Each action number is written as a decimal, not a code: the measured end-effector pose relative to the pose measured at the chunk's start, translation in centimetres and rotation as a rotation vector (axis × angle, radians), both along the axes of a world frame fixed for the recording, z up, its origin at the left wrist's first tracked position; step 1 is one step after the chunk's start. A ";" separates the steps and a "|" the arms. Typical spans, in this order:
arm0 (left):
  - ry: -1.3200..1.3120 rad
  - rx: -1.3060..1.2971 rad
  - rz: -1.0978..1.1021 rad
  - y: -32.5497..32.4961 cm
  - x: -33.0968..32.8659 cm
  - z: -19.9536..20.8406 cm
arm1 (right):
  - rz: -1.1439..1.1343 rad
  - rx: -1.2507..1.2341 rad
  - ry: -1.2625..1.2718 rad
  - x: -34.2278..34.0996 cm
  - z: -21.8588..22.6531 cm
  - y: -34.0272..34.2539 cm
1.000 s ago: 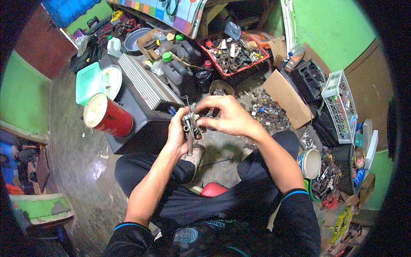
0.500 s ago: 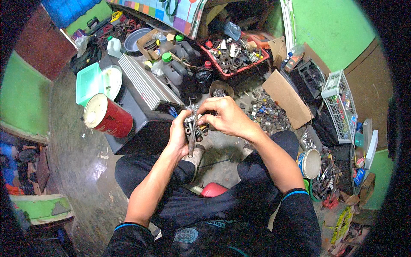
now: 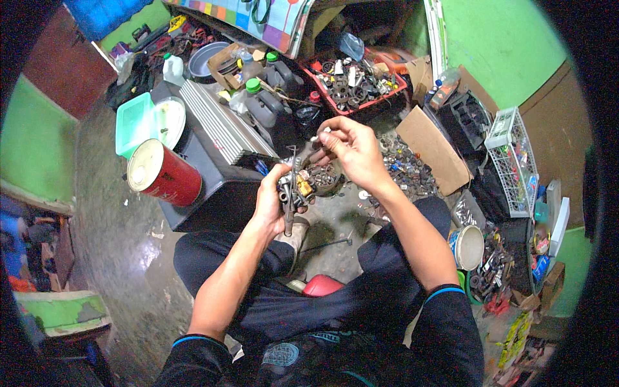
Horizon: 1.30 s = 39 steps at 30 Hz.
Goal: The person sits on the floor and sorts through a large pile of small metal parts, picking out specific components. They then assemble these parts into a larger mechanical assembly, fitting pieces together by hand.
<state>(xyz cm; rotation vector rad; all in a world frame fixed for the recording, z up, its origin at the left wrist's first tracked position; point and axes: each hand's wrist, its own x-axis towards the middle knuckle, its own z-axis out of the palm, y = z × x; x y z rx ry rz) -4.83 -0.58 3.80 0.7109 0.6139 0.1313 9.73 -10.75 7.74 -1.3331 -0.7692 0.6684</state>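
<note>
My left hand [image 3: 269, 201] is wrapped round a small grey metal engine part [image 3: 303, 187] with a yellow piece on its side. It looks like a carburetor, but its kind is not certain. A thin tool with a dark handle [image 3: 288, 222] and a bent metal tip stands along it in the same grip. Up and to the right, apart from the part, my right hand [image 3: 354, 151] pinches a tiny whitish piece [image 3: 316, 138] between thumb and fingers. Below that hand, a round bowl [image 3: 334, 187] of small metal pieces sits on the floor.
Loose metal parts [image 3: 409, 171] cover the floor beside a cardboard sheet [image 3: 435, 148]. Beyond is a red tray [image 3: 361, 103] of parts. To the left, a red can [image 3: 167, 177] stands on a black box [image 3: 219, 184]. A T-shaped tool [image 3: 332, 243] lies between my feet.
My right hand has moved up and away from the metal part, with a small pale piece in its fingers. The yellow piece and the bowl now show. My left hand has stayed in place.
</note>
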 end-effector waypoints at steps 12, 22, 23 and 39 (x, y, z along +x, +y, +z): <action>-0.041 -0.027 0.035 0.6 0.1 -0.6 | 0.323 -0.284 0.122 1.3 0.1 -0.8; -0.065 -0.050 0.035 0.7 -0.1 -1.2 | 0.267 -0.165 -0.473 -0.7 -1.4 -0.2; -0.075 -0.066 0.032 0.7 -0.2 -1.1 | 0.257 -0.132 -0.481 -0.7 -1.5 -0.1; -0.093 -0.049 0.023 1.0 0.0 -1.2 | -0.039 -0.728 -0.742 6.6 -5.2 0.3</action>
